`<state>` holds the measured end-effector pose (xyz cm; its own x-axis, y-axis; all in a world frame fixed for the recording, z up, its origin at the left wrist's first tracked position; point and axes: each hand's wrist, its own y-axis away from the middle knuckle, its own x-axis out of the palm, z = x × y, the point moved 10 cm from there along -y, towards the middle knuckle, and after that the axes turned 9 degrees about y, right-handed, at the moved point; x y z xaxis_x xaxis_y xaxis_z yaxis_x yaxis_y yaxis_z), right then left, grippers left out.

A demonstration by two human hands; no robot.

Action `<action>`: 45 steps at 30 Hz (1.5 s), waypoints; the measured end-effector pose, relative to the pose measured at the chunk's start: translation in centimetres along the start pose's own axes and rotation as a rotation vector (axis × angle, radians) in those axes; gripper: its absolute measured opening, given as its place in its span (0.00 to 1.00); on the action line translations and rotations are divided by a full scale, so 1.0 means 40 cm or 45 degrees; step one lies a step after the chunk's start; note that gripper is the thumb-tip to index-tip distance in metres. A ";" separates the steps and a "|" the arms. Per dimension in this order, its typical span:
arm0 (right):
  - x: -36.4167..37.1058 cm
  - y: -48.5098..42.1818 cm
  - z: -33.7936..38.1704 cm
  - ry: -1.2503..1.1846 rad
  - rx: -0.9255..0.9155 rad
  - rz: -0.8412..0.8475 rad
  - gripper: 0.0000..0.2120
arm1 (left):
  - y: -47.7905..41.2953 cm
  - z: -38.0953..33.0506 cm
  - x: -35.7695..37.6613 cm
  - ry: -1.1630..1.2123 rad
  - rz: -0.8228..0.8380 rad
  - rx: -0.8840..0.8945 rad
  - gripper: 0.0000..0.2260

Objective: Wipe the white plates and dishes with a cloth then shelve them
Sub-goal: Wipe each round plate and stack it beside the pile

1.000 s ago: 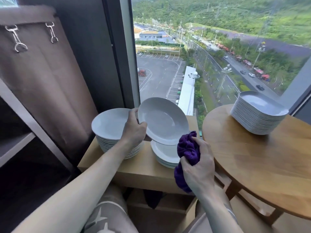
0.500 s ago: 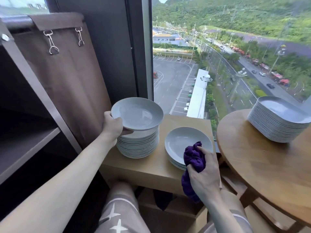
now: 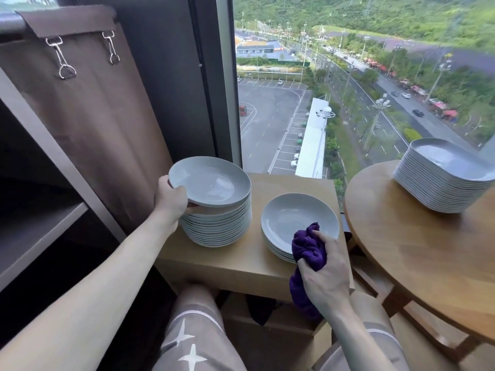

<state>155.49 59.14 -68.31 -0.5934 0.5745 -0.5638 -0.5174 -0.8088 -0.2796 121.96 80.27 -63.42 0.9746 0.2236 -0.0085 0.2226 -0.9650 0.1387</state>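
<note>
Head view gives me both hands over the low wooden desk by the window. My left hand grips the left rim of a white plate, thumb on top and fingers curled under it. That plate sits over the tall stack of plates at the desk's left side, its left edge raised a little off the pile; I cannot tell whether the right edge touches the stack. My right hand is clenched round a bunched purple cloth, part of which hangs down below the palm. The cloth overlaps the near rim of the short stack of plates, which stands just right of the tall one; I cannot tell whether it touches the top plate there. Further right, a round desk carries a stack of squarish white dishes near its far edge. At the left are a grey shelf and a brown curtain hung by metal clips.
</note>
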 end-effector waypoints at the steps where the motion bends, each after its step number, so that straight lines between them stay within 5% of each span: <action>1: 0.000 -0.002 -0.005 -0.006 0.011 0.007 0.29 | -0.006 0.000 -0.007 -0.020 0.004 0.002 0.20; 12: 0.000 -0.073 -0.043 -0.070 0.116 -0.007 0.27 | -0.029 -0.030 -0.051 -0.687 0.051 0.147 0.06; 18: 0.002 -0.095 -0.050 -0.081 0.106 0.002 0.27 | -0.012 -0.020 -0.067 -0.795 0.024 0.121 0.19; 22: -0.006 -0.100 -0.069 -0.112 0.122 -0.012 0.27 | 0.128 -0.069 -0.063 -0.501 -0.175 0.321 0.22; 26: 0.001 -0.112 -0.078 -0.114 0.137 -0.005 0.27 | 0.297 0.054 0.156 -0.508 0.438 0.310 0.11; 29: 0.006 -0.132 -0.068 -0.084 0.111 0.026 0.28 | 0.332 0.200 0.292 -0.672 0.745 0.121 0.15; 36: -0.019 -0.151 -0.035 0.027 -0.049 0.106 0.28 | 0.241 0.375 0.392 -0.525 0.687 -0.032 0.42; 45: 0.046 -0.256 -0.050 0.275 -0.143 0.237 0.32 | 0.213 0.470 0.408 -0.268 0.816 0.061 0.43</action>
<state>160.92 68.22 -68.02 -0.5206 0.3845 -0.7623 -0.3330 -0.9136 -0.2333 140.19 73.12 -80.99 0.8970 -0.4216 -0.1326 -0.4048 -0.9042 0.1365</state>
